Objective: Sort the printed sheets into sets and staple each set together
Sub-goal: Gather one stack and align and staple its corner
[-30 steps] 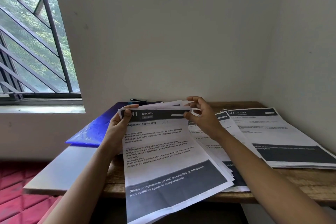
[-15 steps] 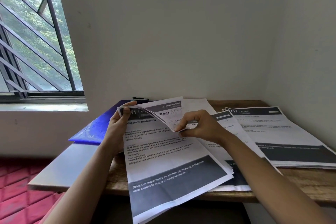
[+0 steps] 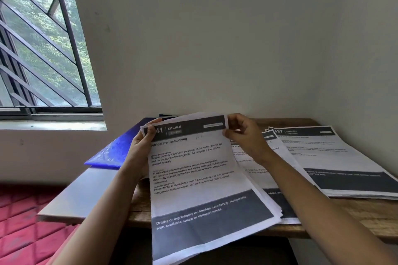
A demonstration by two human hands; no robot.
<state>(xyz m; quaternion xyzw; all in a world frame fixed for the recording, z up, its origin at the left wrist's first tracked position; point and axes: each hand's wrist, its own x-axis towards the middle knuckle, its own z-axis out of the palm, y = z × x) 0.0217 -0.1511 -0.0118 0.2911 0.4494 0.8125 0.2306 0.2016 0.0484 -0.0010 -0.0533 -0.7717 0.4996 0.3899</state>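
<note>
A stack of printed sheets headed "Refrigerator Restocking" is held tilted over the front of the wooden table. My left hand grips its top left corner. My right hand pinches the top right corner. A second pile of sheets lies under my right forearm. A third pile, numbered 437, lies flat at the right. A dark stapler just shows behind the held stack's top edge, mostly hidden.
A blue folder lies on a grey board left of the table. A barred window fills the upper left. White walls close the back and right. A red quilted surface lies low at the left.
My right hand had lifted and folded back the upper sheets' corner, showing a page titled "Plants". That corner is now laid flat again, and my right hand pinches the stack's top right corner.
</note>
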